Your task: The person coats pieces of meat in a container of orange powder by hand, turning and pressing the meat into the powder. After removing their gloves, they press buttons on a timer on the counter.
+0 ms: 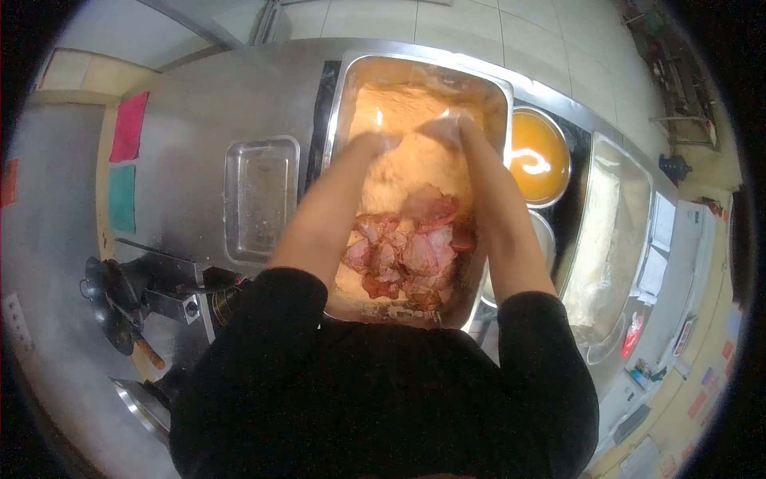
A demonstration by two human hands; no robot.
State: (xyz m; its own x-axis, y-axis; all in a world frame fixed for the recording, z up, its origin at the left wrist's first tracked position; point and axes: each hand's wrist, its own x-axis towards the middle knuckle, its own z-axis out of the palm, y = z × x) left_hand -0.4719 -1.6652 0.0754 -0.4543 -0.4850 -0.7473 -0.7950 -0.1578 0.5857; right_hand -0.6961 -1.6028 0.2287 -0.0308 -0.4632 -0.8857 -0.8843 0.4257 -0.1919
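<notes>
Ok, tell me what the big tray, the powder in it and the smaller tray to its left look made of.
Big tray: likely stainless steel, smooth and shiny, judging by its silvery, light-catching rim.
Powder: fine, matte and orange, perhaps seasoned flour; colour alone can't confirm that.
Smaller tray: probably steel too, given its grey, reflective walls; its base looks duller and spotted.

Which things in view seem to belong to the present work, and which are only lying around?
Apparently in use:
left hand
right hand
orange powder
meat pieces
large pan
possibly the orange liquid

Probably aside:
wok
pink sheet
green sheet
</notes>
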